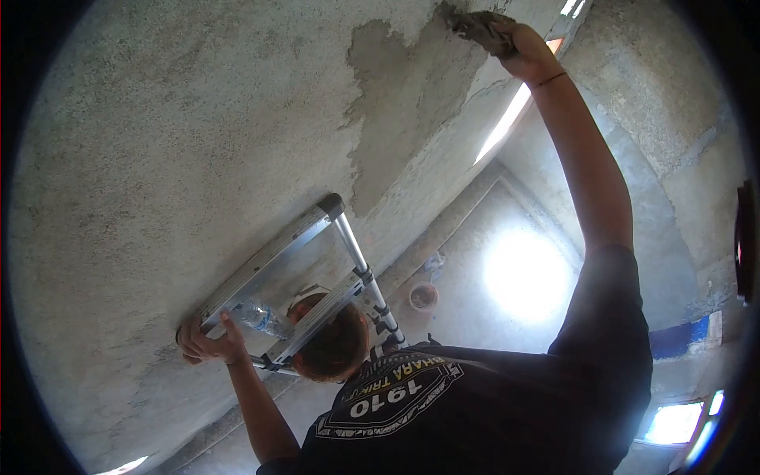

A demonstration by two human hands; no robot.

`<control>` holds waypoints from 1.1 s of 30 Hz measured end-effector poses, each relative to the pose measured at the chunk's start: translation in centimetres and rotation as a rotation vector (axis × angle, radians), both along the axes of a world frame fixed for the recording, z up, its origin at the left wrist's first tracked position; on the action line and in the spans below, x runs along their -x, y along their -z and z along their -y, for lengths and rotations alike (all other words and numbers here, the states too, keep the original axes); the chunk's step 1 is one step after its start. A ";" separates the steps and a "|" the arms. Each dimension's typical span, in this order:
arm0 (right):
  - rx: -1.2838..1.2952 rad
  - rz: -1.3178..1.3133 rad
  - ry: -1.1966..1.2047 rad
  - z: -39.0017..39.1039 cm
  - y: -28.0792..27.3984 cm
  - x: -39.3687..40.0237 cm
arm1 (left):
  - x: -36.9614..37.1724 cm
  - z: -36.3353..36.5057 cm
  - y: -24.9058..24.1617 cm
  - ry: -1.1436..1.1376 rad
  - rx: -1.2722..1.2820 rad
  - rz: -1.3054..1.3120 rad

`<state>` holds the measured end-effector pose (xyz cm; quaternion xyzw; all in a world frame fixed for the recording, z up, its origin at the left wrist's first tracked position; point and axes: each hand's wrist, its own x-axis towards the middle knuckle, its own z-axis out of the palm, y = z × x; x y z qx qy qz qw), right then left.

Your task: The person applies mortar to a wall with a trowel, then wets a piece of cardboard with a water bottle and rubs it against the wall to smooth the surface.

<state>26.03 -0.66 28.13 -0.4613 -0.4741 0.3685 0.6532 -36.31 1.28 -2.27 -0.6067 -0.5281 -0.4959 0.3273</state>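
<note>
My right hand (pixel 529 55) is raised to the rough grey wall (pixel 198 119), closed around a dark, wet lump smeared with mortar (pixel 484 33); what kind of thing lies under the mortar I cannot make out. The lump touches the wall at the upper edge of a darker damp mortar patch (pixel 412 87). Lower down, my left hand (pixel 212 342) grips the end of the top rung of an aluminium ladder (pixel 269 261) that leans against the wall. Close by that hand is a clear plastic bottle (pixel 261 317). A bucket with a brown, stained inside (pixel 336 340) sits at the ladder, partly hidden by a rung.
Far below, a small round pail (pixel 423 297) stands on the grey floor (pixel 467 317), where bright light falls. A narrow bright opening (pixel 504 127) runs beside the wall. At lower right there is a bright window (pixel 674 423) and a blue patch (pixel 679 340).
</note>
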 end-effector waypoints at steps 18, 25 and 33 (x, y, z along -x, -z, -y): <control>0.054 0.066 0.149 -0.1 -1.6 -0.3 | -0.1 0.0 -0.2 -0.027 -0.027 -0.026; 0.383 0.049 0.237 -1.8 7.9 0.1 | 0.0 -0.1 0.0 -0.047 -0.010 -0.006; -0.058 0.042 0.163 -0.3 -5.9 1.5 | -0.1 0.0 0.0 -0.036 -0.063 -0.001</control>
